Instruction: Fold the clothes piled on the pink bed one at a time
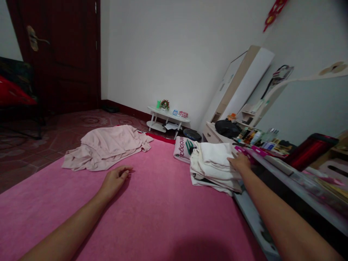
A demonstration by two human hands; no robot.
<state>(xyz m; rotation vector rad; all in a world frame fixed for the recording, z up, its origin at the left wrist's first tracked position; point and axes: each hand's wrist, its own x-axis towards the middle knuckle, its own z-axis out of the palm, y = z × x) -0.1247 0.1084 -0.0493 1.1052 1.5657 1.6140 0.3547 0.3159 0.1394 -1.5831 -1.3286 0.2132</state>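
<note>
My left hand [115,180] rests on the pink bedspread [160,217], its fingers loosely bent and nothing in them. Just beyond it lies a crumpled pale pink garment [114,145], apart from the hand. On the right, my right hand [240,163] touches the right edge of a folded white garment [217,154], fingers stretched out. That garment tops a stack of folded white clothes [212,175] near the bed's edge. Behind the stack sits a folded pale garment with dark lettering and a green mark [182,148].
Along the right stands a glass-topped table [296,174] close to the bed, with a dark red cylinder [311,150] on it. A mirrored dresser [214,134] holds bottles and a black bag [227,127]. A small white side table [168,115] stands against the wall, and a dark door [62,54] is at left.
</note>
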